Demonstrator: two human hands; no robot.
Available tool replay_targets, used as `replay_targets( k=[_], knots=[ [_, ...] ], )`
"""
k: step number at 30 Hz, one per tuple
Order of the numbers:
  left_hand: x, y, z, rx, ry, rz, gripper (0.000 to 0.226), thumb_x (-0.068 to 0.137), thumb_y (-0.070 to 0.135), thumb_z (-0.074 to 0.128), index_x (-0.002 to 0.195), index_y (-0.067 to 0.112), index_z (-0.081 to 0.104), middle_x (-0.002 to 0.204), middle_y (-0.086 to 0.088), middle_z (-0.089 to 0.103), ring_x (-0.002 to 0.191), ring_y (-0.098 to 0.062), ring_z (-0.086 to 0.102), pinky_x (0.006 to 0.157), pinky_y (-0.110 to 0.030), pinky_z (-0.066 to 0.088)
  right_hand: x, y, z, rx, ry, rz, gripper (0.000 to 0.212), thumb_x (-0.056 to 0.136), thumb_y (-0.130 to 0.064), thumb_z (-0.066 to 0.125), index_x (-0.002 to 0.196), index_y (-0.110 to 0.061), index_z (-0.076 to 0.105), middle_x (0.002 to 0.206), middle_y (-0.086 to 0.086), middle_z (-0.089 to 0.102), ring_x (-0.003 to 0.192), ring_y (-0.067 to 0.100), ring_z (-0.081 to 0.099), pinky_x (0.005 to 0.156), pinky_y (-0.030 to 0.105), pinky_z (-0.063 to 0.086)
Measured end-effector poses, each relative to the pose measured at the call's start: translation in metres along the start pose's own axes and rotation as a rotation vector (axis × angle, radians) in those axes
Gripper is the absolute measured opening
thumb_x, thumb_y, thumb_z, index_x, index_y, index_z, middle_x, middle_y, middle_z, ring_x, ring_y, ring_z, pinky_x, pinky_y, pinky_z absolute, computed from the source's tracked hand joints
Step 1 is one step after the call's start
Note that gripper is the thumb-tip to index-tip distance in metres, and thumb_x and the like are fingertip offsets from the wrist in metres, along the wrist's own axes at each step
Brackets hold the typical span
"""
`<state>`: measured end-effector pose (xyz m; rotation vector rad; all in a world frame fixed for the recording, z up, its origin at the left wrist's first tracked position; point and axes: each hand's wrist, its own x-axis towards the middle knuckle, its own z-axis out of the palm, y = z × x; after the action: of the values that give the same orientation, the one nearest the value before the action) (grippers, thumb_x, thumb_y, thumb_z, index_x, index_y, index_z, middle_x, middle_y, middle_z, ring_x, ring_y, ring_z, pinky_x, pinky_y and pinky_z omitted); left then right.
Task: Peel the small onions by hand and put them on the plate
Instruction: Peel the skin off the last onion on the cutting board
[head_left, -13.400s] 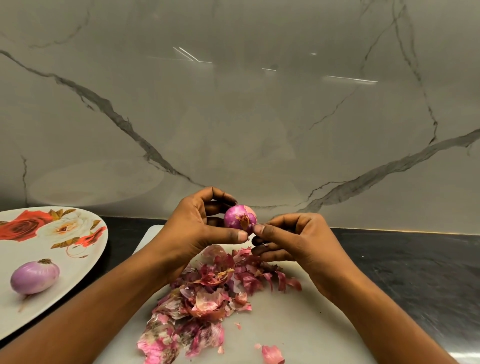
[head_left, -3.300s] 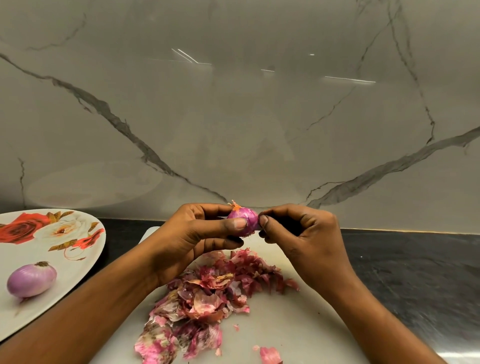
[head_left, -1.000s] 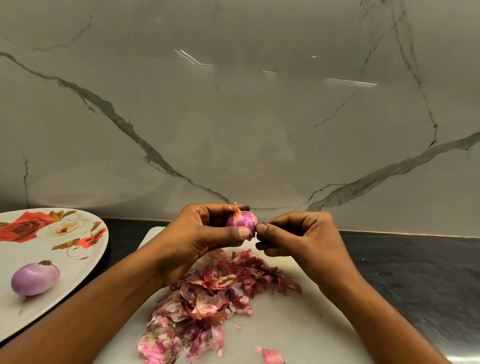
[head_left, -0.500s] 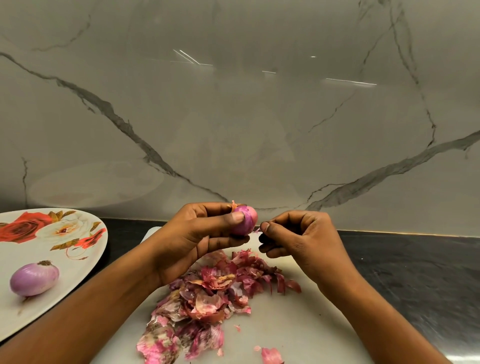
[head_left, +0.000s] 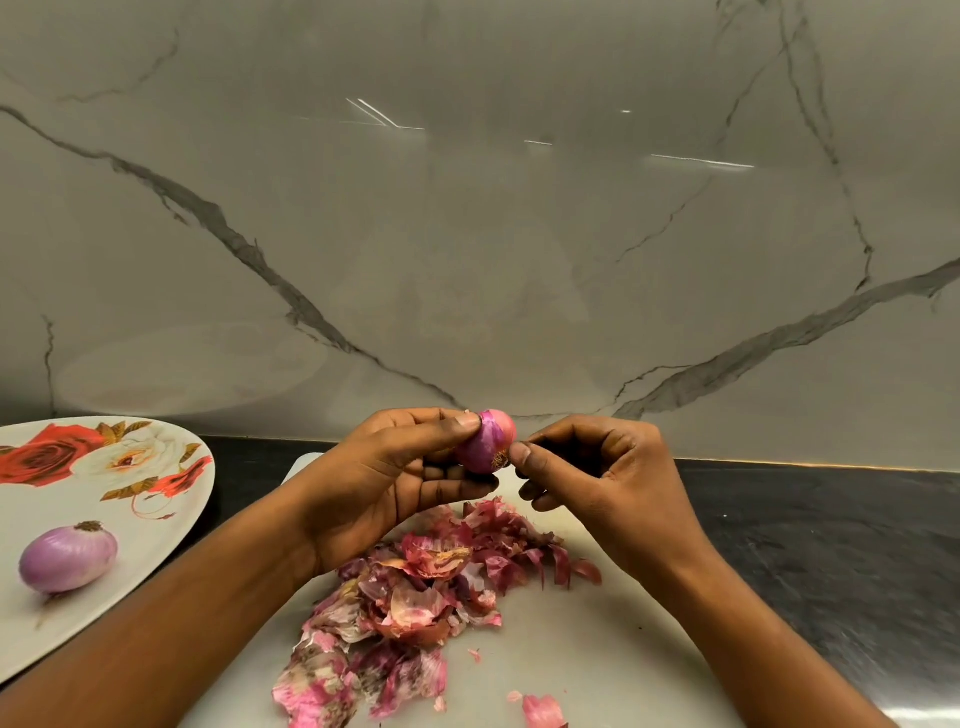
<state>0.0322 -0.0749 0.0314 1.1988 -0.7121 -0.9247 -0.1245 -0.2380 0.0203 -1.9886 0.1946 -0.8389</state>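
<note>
Between left hand (head_left: 384, 483), right hand (head_left: 613, 478), onion (head_left: 487, 440) held

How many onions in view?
2. One pale purple onion lies on the white floral plate at left; one pink onion is held by the left hand over the pink peel pile, which might hide more.

wall (head_left: 467, 234) — grey marble, dark veins | counter (head_left: 831, 545) — dark stone, perhaps granite | light streaks (head_left: 701, 162) mirrored high
</note>
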Motion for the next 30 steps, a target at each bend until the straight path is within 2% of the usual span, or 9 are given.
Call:
replay_targets(
  k=[3,8,14,17,21,24,26,30],
  knots=[
    [-0.0001,-0.0008,0.0014,0.023,-0.002,0.021,0.044,0.089,0.020,0.071,0.127,-0.001,0.068,0.123,-0.025,0.073,0.116,-0.039,0.072,0.097,-0.041,0.060,-0.0008,0.0014,0.0002,-0.054,-0.006,-0.069,0.011,0.087,-0.021,0.085,0.097,-0.018,0.081,0.085,-0.003,0.079,0.079,0.022,0.077,0.068,0.038,0.066],
    [-0.0003,-0.0001,0.0028,0.043,0.033,0.041,0.047,0.083,0.016,0.077,0.126,0.000,0.067,0.117,-0.022,0.076,0.110,-0.037,0.075,0.090,-0.038,0.064,0.0000,0.0034,0.0012,-0.096,-0.007,-0.086,0.015,0.086,-0.022,0.086,0.099,-0.020,0.080,0.087,-0.007,0.078,0.082,0.018,0.077,0.070,0.037,0.066],
    [0.0006,-0.0006,0.0015,0.070,0.045,0.041,0.046,0.084,0.016,0.077,0.125,-0.001,0.066,0.118,-0.024,0.075,0.109,-0.040,0.075,0.091,-0.040,0.063,0.0005,0.0056,0.0025,-0.078,-0.054,-0.069,0.006,0.094,-0.016,0.076,0.100,-0.017,0.078,0.084,-0.004,0.076,0.076,0.019,0.076,0.071,0.039,0.066],
    [0.0000,-0.0004,0.0016,0.047,0.025,0.032,0.045,0.084,0.017,0.076,0.125,-0.001,0.067,0.118,-0.025,0.075,0.107,-0.043,0.075,0.092,-0.041,0.063,0.0010,0.0046,0.0045,-0.035,-0.092,-0.032,0.006,0.099,-0.014,0.070,0.101,-0.017,0.075,0.085,-0.001,0.075,0.077,0.019,0.074,0.071,0.035,0.065],
    [-0.0008,-0.0002,0.0013,0.025,-0.005,0.015,0.043,0.087,0.016,0.073,0.125,-0.003,0.069,0.120,-0.025,0.074,0.109,-0.044,0.073,0.095,-0.045,0.061,0.0052,0.0042,0.0028,0.011,-0.028,0.002,0.009,0.102,-0.011,0.064,0.095,-0.014,0.070,0.078,0.001,0.072,0.070,0.014,0.070,0.066,0.030,0.060],
    [-0.0001,-0.0005,0.0001,0.023,-0.038,-0.006,0.041,0.092,0.021,0.077,0.126,-0.001,0.071,0.123,-0.026,0.073,0.113,-0.045,0.072,0.099,-0.046,0.059,0.0052,0.0044,0.0001,0.014,0.023,0.005,0.006,0.098,-0.010,0.068,0.094,-0.013,0.071,0.076,0.004,0.073,0.067,0.015,0.070,0.064,0.028,0.059],
    [0.0000,-0.0003,-0.0011,0.014,-0.054,-0.026,0.045,0.087,0.025,0.073,0.125,0.000,0.072,0.124,-0.027,0.072,0.116,-0.045,0.071,0.099,-0.044,0.059,0.0033,0.0031,-0.0007,-0.006,0.031,-0.009,0.005,0.095,-0.009,0.073,0.092,-0.013,0.073,0.077,0.004,0.074,0.068,0.017,0.073,0.064,0.028,0.060],
    [0.0002,-0.0003,-0.0025,-0.018,-0.074,-0.031,0.041,0.088,0.025,0.072,0.121,0.001,0.075,0.125,-0.029,0.071,0.113,-0.043,0.071,0.100,-0.045,0.059,0.0016,0.0009,-0.0016,0.018,0.025,-0.014,0.010,0.091,-0.005,0.078,0.090,-0.015,0.076,0.080,0.004,0.077,0.074,0.023,0.075,0.065,0.036,0.064]
  ],
)
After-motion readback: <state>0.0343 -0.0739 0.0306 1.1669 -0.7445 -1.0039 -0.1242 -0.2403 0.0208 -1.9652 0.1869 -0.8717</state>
